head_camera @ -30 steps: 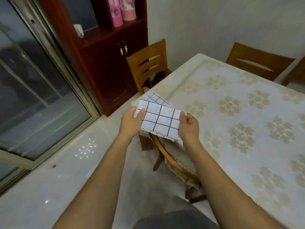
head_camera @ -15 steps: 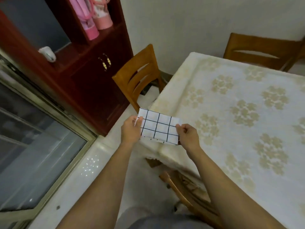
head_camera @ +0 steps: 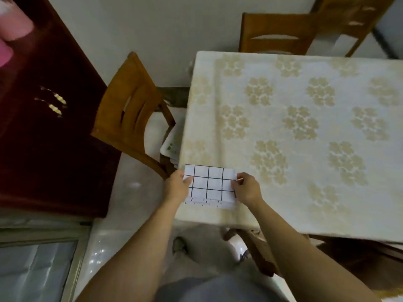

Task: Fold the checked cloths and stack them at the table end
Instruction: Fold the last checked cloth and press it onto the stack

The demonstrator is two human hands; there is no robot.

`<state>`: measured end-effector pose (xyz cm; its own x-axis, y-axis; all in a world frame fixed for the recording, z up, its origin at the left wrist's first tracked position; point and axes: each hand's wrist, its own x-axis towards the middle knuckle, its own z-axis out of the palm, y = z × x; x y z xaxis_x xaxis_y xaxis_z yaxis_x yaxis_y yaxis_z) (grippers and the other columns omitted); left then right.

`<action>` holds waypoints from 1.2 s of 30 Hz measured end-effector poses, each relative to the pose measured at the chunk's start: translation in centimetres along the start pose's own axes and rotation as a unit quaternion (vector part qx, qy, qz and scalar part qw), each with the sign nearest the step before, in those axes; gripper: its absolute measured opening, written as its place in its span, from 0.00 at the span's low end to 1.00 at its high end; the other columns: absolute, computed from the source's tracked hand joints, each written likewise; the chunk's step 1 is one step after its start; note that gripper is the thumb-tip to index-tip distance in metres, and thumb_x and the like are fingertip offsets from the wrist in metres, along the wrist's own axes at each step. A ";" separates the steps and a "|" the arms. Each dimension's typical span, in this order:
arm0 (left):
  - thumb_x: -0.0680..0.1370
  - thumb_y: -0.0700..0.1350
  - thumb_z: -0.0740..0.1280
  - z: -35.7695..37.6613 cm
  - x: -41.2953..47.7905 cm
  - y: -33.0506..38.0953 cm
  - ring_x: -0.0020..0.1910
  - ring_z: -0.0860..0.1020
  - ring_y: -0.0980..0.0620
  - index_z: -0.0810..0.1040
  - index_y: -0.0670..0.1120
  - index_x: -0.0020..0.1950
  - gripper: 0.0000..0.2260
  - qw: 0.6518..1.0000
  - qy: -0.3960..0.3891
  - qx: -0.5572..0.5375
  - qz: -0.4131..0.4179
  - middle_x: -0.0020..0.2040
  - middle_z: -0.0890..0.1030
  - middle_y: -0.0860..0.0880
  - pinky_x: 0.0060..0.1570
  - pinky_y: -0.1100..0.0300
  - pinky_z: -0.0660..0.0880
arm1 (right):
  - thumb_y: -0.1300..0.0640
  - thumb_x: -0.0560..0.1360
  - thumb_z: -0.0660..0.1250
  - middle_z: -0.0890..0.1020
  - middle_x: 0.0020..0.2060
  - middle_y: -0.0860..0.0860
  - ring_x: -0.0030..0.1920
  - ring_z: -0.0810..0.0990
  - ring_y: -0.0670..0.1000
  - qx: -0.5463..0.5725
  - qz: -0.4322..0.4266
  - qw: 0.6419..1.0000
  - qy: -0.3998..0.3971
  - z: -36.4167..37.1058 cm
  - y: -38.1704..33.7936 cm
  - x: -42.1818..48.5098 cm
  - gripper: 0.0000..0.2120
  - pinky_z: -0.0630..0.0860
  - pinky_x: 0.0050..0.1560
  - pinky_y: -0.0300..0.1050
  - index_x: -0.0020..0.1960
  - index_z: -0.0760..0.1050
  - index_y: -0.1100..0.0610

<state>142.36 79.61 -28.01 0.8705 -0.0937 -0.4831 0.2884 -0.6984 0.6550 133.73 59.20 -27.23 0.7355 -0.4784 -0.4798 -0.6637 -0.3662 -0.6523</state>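
the folded checked cloth point(head_camera: 209, 184) lay at the near left corner of the table point(head_camera: 305, 203), a white rectangle with dark grid lines, its long sides running left to right. the left hand point(head_camera: 176, 189) gripped its left edge, thumb on top and the other fingers out of sight, while the right hand point(head_camera: 247, 188) pinched the right edge between thumb and curled fingers. along the cloth's near side a strip of layered edges point(head_camera: 207, 203) showed beneath it, possibly more folded cloths stacked under it, though the blur made that hard to settle. the table wore a pale tablecloth with beige flower clusters, hanging over the near edge. a wooden chair point(head_camera: 126, 110) stood just beside the table's left side, turned at an angle, and a second wooden chair point(head_camera: 277, 33) stood at the far end. a dark red cabinet point(head_camera: 43, 149) with two brass handles point(head_camera: 53, 103) filled the left, something pink point(head_camera: 13, 33) sat at its far left, and a window frame point(head_camera: 39, 236) lay near and left.
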 end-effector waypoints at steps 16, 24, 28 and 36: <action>0.74 0.48 0.75 -0.2 1.5 -1.2 0.57 0.75 0.38 0.71 0.43 0.58 0.19 0.981 0.049 0.160 0.099 0.57 0.76 0.41 0.54 0.47 0.75 | 0.56 0.77 0.69 0.77 0.59 0.61 0.55 0.76 0.61 -0.066 0.014 0.976 0.209 4.2 0.2 -1.0 0.20 0.72 0.53 0.51 0.66 0.70 0.61; 0.82 0.41 0.61 4.2 0.6 -0.9 0.82 0.46 0.43 0.47 0.40 0.82 0.33 0.860 -0.075 0.371 0.342 0.83 0.51 0.42 0.81 0.51 0.43 | 0.59 0.82 0.58 0.65 0.76 0.59 0.77 0.62 0.57 -0.180 -0.237 0.951 0.079 8.9 -2.1 -1.5 0.25 0.60 0.77 0.53 0.77 0.61 0.62; 0.84 0.46 0.51 5.0 2.0 -2.2 0.81 0.36 0.46 0.36 0.43 0.81 0.31 0.842 -0.089 0.424 0.322 0.83 0.38 0.46 0.80 0.51 0.39 | 0.55 0.84 0.48 0.55 0.80 0.56 0.80 0.50 0.54 -0.232 -0.217 0.948 0.020 9.9 -0.1 0.2 0.26 0.51 0.79 0.53 0.81 0.49 0.60; 0.82 0.56 0.36 5.2 3.0 -4.0 0.82 0.39 0.47 0.39 0.47 0.82 0.29 0.835 -0.026 0.423 0.352 0.83 0.40 0.49 0.80 0.48 0.41 | 0.41 0.84 0.39 0.40 0.80 0.49 0.79 0.36 0.51 -0.312 -0.175 0.932 0.056 9.6 2.1 0.5 0.30 0.38 0.79 0.50 0.81 0.39 0.53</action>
<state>141.77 78.40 -35.10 0.6807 -0.7077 -0.1892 -0.6914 -0.7060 0.1536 133.97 65.87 -34.46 0.9263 -0.3101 -0.2139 -0.3613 -0.8920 -0.2716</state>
